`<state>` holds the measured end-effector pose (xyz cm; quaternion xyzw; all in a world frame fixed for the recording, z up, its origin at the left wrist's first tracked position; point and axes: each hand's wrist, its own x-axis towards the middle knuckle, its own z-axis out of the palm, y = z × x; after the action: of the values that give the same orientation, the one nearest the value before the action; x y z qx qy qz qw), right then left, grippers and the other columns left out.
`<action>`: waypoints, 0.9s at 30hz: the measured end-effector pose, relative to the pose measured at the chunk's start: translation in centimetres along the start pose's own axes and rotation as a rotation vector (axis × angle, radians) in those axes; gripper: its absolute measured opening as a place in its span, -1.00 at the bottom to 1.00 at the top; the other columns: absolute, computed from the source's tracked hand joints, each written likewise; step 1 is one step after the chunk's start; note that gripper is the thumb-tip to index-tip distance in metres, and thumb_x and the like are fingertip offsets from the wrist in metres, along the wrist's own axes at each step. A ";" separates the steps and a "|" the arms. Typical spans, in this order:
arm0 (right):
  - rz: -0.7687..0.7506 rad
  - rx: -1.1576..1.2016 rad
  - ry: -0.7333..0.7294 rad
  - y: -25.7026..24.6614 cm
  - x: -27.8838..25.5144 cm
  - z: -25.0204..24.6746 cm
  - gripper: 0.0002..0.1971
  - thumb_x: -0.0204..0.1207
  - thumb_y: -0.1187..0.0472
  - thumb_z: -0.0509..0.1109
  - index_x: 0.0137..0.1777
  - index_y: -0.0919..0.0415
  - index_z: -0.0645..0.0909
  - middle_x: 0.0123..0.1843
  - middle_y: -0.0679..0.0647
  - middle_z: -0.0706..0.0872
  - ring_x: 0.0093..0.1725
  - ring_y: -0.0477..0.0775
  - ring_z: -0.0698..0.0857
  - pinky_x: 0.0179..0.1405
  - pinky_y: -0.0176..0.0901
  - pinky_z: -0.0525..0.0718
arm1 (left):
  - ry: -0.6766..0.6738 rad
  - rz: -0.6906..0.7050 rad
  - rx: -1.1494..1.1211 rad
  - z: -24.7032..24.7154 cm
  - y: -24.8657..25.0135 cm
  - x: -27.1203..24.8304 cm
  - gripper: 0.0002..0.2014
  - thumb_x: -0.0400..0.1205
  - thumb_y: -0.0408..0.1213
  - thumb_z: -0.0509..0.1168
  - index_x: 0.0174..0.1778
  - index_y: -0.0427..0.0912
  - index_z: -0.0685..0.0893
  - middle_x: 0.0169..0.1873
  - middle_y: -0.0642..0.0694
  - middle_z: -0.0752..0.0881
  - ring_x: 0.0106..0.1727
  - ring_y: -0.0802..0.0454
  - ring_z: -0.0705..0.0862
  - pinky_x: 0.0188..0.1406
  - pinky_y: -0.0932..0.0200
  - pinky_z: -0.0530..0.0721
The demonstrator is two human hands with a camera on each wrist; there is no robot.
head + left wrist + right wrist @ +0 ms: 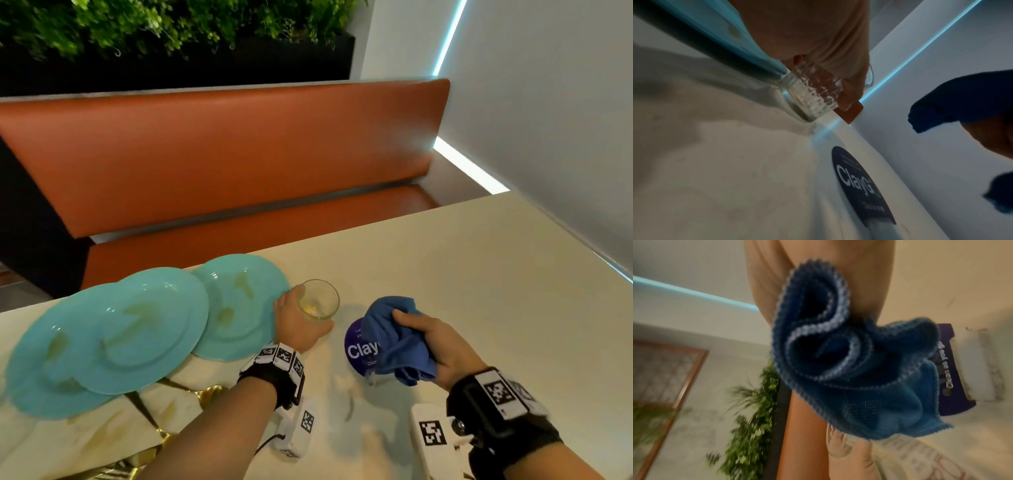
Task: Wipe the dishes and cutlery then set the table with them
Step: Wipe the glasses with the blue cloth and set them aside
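Note:
My left hand (301,322) grips a clear glass tumbler (318,299) with a yellowish residue in its bottom, standing just right of the plates. In the left wrist view the glass (813,95) sits tilted under my fingers, its ribbed base near the table. My right hand (431,346) holds a bunched blue cloth (394,339) above the table, to the right of the glass. The right wrist view shows the cloth (838,363) folded in loose rolls. Three turquoise plates (137,329) with greenish smears overlap at the left.
A round purple sticker (356,346) lies on the pale table (479,274) under the cloth. Gold-coloured cutlery (212,392) peeks out below the plates. An orange bench (222,154) runs behind the table, with a grey wall on the right.

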<state>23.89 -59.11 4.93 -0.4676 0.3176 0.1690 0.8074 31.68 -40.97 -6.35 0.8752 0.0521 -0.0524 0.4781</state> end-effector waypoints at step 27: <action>-0.477 -2.032 -0.298 10.6 -13.1 12.1 -0.59 0.37 0.40 0.33 0.26 0.31 0.52 0.19 0.20 0.65 0.17 0.18 0.62 0.20 -0.10 0.60 | -0.245 1.054 0.183 -14.8 1.6 -15.3 -0.19 0.07 -0.12 0.60 0.23 -0.09 0.43 0.02 -0.08 0.70 0.03 0.05 0.61 0.09 0.22 0.61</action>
<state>12.46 -43.04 11.22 -0.9493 -0.1759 0.2483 0.0794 17.35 -29.99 5.09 0.8083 -0.4543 0.0883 0.3640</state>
